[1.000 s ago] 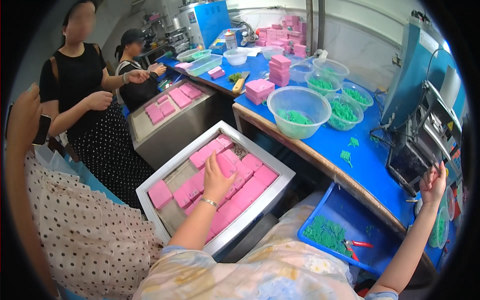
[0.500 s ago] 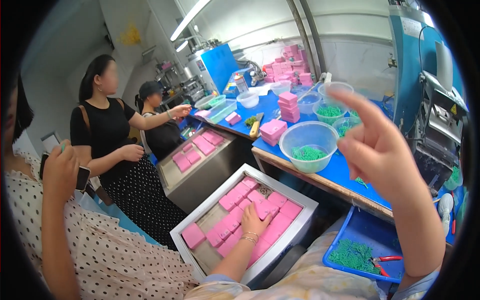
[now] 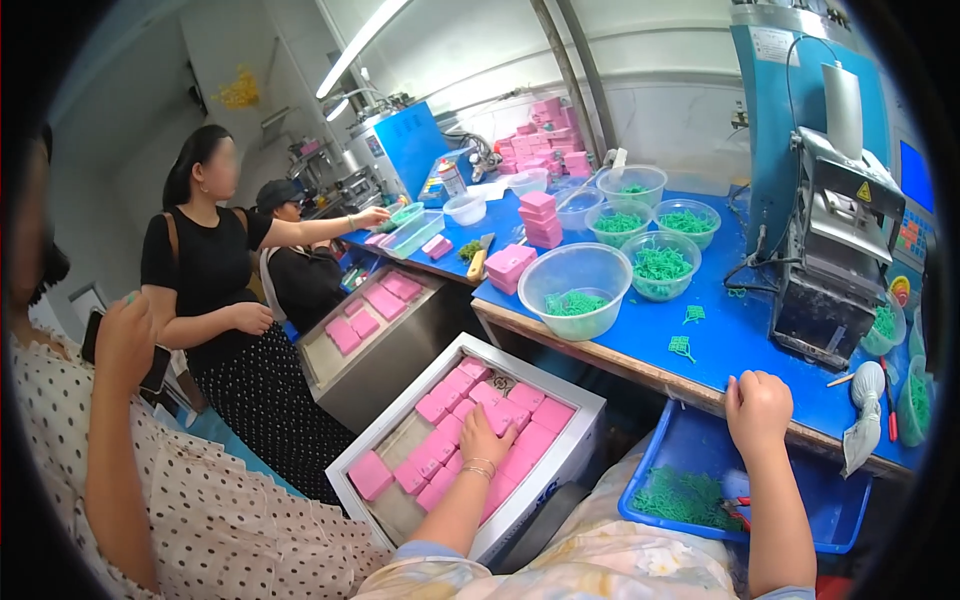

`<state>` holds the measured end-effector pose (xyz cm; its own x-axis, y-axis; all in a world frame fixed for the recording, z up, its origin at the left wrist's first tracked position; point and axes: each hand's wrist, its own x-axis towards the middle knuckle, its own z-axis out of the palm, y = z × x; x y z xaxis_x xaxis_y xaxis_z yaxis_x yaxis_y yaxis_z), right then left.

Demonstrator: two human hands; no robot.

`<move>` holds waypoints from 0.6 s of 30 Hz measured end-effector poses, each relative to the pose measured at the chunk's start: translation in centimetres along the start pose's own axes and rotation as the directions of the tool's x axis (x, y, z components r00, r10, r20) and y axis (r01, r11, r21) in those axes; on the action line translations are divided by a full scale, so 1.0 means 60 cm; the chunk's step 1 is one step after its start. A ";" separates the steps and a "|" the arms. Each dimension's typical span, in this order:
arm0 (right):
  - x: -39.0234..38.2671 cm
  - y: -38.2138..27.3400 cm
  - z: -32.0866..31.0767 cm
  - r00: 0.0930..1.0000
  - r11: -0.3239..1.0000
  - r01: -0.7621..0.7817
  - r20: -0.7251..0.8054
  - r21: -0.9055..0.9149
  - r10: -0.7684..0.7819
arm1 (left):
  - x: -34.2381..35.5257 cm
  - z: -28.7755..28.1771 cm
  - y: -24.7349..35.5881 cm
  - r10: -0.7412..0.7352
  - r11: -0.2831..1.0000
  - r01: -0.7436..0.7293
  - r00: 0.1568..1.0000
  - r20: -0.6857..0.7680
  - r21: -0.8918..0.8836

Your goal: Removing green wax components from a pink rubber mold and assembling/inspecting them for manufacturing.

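Observation:
My left hand [image 3: 484,436] lies flat on the pink blocks [image 3: 452,445] that fill a white square tray [image 3: 577,395] beside my lap; I cannot tell whether it grips one. My right hand [image 3: 758,402] is closed into a loose fist on the front edge of the blue worktable [image 3: 725,345], with nothing visible in it. Below that hand a blue tray [image 3: 690,455] holds small green parts [image 3: 680,492]. A clear bowl with green parts [image 3: 575,285] stands on the table ahead.
A grey machine [image 3: 835,250] sits on the table's right side. Several more bowls of green parts [image 3: 655,225] and stacks of pink blocks [image 3: 538,218] stand farther back. A person in black [image 3: 205,280] stands by a second tray [image 3: 375,310]; a polka-dot-clad person [image 3: 150,480] is close on my left.
My right hand has come down from in front of the camera to the table's front edge. My left hand stays on the pink blocks. The view has swung slightly.

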<state>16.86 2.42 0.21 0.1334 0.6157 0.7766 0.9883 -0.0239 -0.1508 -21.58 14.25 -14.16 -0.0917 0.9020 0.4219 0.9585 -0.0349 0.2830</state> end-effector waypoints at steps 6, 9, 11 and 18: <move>0.007 0.028 -0.011 0.977 0.999 0.028 0.210 0.023 -0.032 | 0.020 -0.047 -0.016 -0.099 0.968 0.147 0.969 0.228 -0.205; 0.019 0.030 0.000 0.962 0.992 0.119 0.242 0.046 -0.127 | 0.021 -0.116 -0.070 -0.160 0.986 0.160 0.987 0.005 -0.055; 0.014 0.028 -0.002 0.967 0.991 0.133 0.214 0.034 -0.137 | 0.030 -0.178 -0.103 -0.281 0.960 0.280 0.957 -0.074 -0.027; 0.013 0.025 0.000 0.965 0.991 0.137 0.225 -0.004 -0.133 | -0.005 -0.214 -0.228 -0.625 0.767 0.610 0.780 0.018 0.198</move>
<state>18.45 2.84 0.60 -0.0188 0.7744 0.6324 0.9975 0.0574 -0.0406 -38.11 8.94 -7.09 -0.6657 0.7336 0.1367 0.7330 0.6084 0.3041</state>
